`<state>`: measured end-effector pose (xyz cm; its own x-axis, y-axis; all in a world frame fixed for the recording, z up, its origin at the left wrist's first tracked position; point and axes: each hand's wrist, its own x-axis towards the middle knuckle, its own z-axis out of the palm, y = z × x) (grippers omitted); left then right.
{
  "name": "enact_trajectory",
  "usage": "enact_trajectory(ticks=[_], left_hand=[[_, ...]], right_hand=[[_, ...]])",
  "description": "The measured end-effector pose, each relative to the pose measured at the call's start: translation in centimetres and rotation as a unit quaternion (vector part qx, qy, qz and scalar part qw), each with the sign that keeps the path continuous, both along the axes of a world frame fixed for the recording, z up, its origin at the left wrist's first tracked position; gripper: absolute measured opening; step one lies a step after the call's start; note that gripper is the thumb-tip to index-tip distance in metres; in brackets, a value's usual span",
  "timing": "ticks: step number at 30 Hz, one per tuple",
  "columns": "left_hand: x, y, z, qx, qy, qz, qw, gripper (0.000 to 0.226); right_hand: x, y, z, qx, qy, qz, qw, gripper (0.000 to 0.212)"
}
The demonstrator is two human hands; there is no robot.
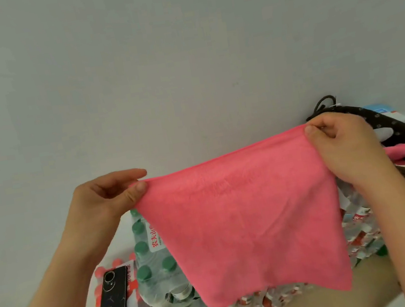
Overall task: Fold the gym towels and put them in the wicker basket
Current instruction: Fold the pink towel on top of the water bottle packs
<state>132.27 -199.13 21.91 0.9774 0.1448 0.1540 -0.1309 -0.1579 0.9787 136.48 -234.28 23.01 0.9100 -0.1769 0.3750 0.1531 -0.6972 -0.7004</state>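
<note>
- I see the pink towel (254,219) held up, spread between the hands.
- Left hand (112,194) and right hand (348,146) each pinch a top corner.
- Its top edge runs left-right, higher on the right.

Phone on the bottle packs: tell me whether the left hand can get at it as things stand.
Probably not yet: the left hand pinches a towel corner. The phone itself lies uncovered below that forearm, so the way looks free once the hand lets go.

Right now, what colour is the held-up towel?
Plain pink, no pattern; the towel shows best in the head view.
</note>
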Motion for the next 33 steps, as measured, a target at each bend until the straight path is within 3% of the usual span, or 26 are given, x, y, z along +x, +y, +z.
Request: enact_trajectory(ticks=[5,9,14,33], left_hand=[[4.8,-1.6,-4.1,0.129,0.081,0.044,0.987,0.007],[9.6,-2.3,-9.2,0.217,0.127,0.076,0.965,0.010],[14.5,-3.5,-13.3,0.281,0.147,0.106,0.942,0.007],[19.3,-4.0,-18.9,0.290,0.200,0.205,0.913,0.005]], right_hand=[[5.3,-1.1,-4.4,-0.079,0.079,-0.018,0.994,0.017],[10.4,-0.9,-10.9,-0.068,0.145,-0.014,0.987,0.016],[15.2,0.0,-15.3,-0.102,0.153,-0.028,0.983,0.015],[22.9,1.5,-21.6,-0.156,0.166,-0.019,0.973,0.023]])
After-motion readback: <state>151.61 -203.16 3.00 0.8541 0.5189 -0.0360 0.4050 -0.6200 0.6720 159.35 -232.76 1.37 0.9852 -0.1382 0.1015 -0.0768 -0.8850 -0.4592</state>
